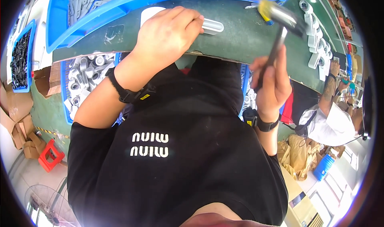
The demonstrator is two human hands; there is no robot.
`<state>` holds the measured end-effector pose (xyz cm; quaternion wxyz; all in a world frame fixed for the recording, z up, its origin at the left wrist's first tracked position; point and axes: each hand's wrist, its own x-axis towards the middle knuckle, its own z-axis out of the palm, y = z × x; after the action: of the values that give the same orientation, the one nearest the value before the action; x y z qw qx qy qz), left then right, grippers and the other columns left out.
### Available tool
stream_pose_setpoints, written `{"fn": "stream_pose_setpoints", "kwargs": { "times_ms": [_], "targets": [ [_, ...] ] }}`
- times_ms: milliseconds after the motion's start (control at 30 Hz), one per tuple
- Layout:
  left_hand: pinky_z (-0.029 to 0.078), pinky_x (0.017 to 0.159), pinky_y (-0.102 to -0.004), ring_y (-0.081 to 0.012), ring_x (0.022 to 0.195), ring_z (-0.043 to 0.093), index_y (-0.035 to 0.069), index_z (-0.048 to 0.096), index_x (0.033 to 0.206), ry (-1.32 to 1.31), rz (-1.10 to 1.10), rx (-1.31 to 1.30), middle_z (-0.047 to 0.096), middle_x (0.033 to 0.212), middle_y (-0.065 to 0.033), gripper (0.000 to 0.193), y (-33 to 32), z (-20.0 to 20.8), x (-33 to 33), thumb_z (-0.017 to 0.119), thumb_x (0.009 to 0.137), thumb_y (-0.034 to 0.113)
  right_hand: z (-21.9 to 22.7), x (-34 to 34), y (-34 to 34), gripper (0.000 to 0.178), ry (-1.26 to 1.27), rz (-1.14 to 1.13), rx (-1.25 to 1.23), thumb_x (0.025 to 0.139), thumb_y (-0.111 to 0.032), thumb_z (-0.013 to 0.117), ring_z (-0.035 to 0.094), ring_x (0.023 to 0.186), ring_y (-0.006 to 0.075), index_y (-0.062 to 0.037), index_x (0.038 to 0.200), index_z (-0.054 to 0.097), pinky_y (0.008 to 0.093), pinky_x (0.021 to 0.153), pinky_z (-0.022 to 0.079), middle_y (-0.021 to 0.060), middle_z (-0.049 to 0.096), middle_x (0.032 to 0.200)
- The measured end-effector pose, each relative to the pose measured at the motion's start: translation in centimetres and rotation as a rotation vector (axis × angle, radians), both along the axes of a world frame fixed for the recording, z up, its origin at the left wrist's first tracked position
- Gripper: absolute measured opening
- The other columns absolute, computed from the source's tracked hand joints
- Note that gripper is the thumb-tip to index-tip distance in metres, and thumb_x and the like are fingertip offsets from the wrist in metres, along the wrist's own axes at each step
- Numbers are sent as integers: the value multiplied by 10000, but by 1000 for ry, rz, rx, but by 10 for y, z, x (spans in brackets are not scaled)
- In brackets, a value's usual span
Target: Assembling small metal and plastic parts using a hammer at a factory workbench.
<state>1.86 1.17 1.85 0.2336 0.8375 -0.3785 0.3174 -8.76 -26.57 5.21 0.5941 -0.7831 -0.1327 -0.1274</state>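
Observation:
My left hand (pixel 166 37) is closed around a pale grey-white, handle-shaped part (pixel 215 26) that rests on the green tabletop (pixel 236 39). The part's rounded wide end shows left of my fingers and its narrow grooved end to the right; its middle is hidden under the hand. My right hand (pixel 274 81) grips a hammer (pixel 276 47) by its dark handle, held up over the table's near edge. The hammer's head, metal with a yellowish face at one end, is blurred and points to the upper left.
A blue tray (pixel 132 5) of grey metal strips lies along the far side. White round-headed parts (pixel 316 39) line the table's right. Blue bins (pixel 66 95) of similar parts sit below the edge. A co-worker (pixel 328 119) is at far right, a red stool (pixel 51 155) at lower left.

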Motion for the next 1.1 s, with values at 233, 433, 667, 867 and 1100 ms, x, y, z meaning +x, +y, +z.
{"fn": "stream_pose_setpoints", "kwargs": {
  "times_ms": [233,433,667,867,1100],
  "targets": [
    [601,717,-348,-240,865,752,32,764,972,16,-7,-5,773,1038,-39,164,0,1,0,808,813,36,-1,-8,-10,537,281,-59,-477,1040,71,555,560,692,109,-32,1564,611,263,715,506,24,640,811],
    [601,716,-351,-241,870,753,35,767,960,19,1,-6,774,1033,-41,142,-2,2,-1,803,822,31,-12,-16,-12,512,-28,-39,-5,1058,58,569,537,677,104,-11,1565,607,275,664,484,39,668,824],
    [603,722,-363,-261,875,753,34,766,967,82,15,-20,778,1038,-46,143,-2,7,-3,831,843,67,3,-7,0,555,-15,-15,-391,1016,99,608,571,647,212,-53,1550,632,303,667,511,127,658,820],
    [607,743,-384,-286,896,753,32,773,990,136,17,-17,782,1048,-59,163,-2,13,-4,850,869,110,4,2,10,591,160,37,-508,991,109,619,593,646,243,-53,1560,616,332,708,523,171,669,840],
    [606,774,-407,-313,928,752,30,761,997,220,40,-10,787,1054,-73,155,-4,19,-7,837,894,116,-17,-16,0,545,-116,-47,-71,985,104,624,609,657,220,36,1525,616,308,704,523,129,716,837]
  ]
}}
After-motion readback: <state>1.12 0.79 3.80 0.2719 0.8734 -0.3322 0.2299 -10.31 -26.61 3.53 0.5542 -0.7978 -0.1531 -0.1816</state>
